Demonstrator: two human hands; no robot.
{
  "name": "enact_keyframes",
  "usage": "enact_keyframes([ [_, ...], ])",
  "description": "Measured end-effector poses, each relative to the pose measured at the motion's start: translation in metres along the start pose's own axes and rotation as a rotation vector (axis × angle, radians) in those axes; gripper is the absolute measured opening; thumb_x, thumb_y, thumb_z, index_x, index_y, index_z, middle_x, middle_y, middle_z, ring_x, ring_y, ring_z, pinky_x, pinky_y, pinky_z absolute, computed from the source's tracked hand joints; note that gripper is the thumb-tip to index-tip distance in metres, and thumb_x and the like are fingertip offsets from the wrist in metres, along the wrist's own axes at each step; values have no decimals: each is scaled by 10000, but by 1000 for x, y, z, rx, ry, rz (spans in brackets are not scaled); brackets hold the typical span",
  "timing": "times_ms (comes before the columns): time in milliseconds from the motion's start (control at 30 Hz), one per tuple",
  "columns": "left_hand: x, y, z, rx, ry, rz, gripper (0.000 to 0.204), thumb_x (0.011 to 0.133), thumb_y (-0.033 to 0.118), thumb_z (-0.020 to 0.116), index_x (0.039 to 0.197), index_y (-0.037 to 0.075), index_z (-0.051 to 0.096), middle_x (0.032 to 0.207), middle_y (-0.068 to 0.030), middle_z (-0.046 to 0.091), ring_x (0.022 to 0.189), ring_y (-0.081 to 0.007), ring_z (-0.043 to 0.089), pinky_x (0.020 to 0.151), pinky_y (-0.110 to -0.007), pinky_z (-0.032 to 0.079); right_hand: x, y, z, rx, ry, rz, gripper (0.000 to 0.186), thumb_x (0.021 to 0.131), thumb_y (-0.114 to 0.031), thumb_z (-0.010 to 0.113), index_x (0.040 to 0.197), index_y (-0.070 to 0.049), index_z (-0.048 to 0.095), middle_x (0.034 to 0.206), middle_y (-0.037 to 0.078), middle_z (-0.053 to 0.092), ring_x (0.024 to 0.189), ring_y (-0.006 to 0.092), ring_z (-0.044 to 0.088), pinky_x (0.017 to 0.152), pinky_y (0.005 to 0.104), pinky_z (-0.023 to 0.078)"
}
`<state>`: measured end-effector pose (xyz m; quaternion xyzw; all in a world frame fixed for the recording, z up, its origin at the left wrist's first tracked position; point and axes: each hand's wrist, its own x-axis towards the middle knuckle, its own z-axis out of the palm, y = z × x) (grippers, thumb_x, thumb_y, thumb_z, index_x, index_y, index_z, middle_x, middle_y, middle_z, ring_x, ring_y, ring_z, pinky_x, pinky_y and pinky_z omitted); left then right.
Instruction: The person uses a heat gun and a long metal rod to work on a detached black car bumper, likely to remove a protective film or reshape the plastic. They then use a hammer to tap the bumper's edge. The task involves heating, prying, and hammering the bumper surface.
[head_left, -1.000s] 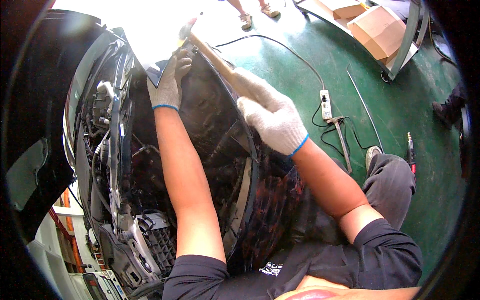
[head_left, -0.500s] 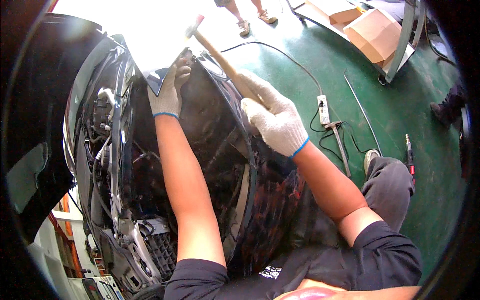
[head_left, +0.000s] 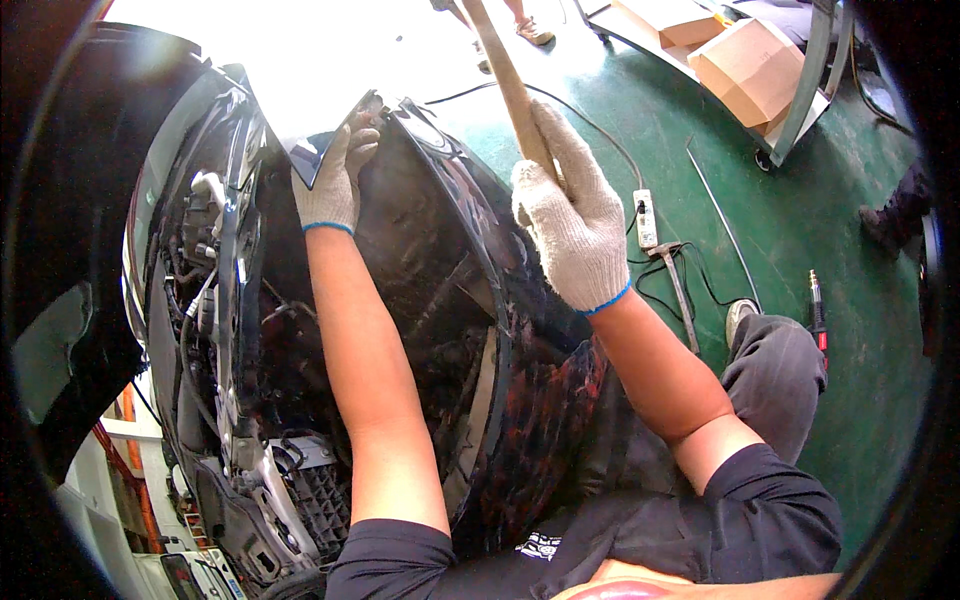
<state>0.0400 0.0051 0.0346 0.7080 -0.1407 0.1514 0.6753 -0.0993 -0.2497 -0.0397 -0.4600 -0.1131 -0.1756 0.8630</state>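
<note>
My right hand (head_left: pixel 575 225), in a white knitted glove with a blue cuff, grips a hammer by its wooden handle (head_left: pixel 505 80). The handle points up, and its head is beyond the upper edge. My left hand (head_left: pixel 335 185), gloved alike, is closed at the pointed corner of a shiny car body panel (head_left: pixel 309 158). Some of its fingers curl beside the panel edge while others are hidden behind it. Beneath my left forearm lies the dark wheel-arch area (head_left: pixel 400 250) of the car. Strong glare washes out the panel's upper part.
On the green floor to the right lie a second hammer (head_left: pixel 679 285), a white power strip (head_left: pixel 646 218) with black cable, a thin metal rod (head_left: pixel 720 215) and a red-and-black tool (head_left: pixel 818 320). A cart with cardboard boxes (head_left: pixel 748 70) stands far right. Another person's shoe (head_left: pixel 535 32) shows at the top.
My right hand has swung the hammer up and to the right, away from the panel; its red-tipped head has left the view. My left hand stays almost in place.
</note>
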Motion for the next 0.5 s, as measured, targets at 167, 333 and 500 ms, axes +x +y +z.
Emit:
enact_keyframes([
  [167,-2,3,-1,87,-25,-26,432,989,216,685,1351,10,569,1204,-174,697,965,-228,695,851,-321,574,-2,-1,-4,-203,-155,82,468,969,-76,618,1428,0,564,1328,131,654,1191,144,594,1043,295,455],
  [333,0,0,0,8,10,10,433,932,180,747,1273,-40,597,1108,-189,729,876,-232,723,760,-311,589,-3,0,-3,-156,-113,20,468,972,-73,616,1430,4,557,1342,147,651,1220,158,594,1068,301,444],
  [500,0,2,1,-6,8,3,505,891,182,798,1271,-72,581,1089,-191,744,842,-240,739,732,-318,607,0,4,-4,-139,-237,76,493,971,-69,612,1459,-30,553,1377,117,630,1243,128,553,1078,263,419],
])
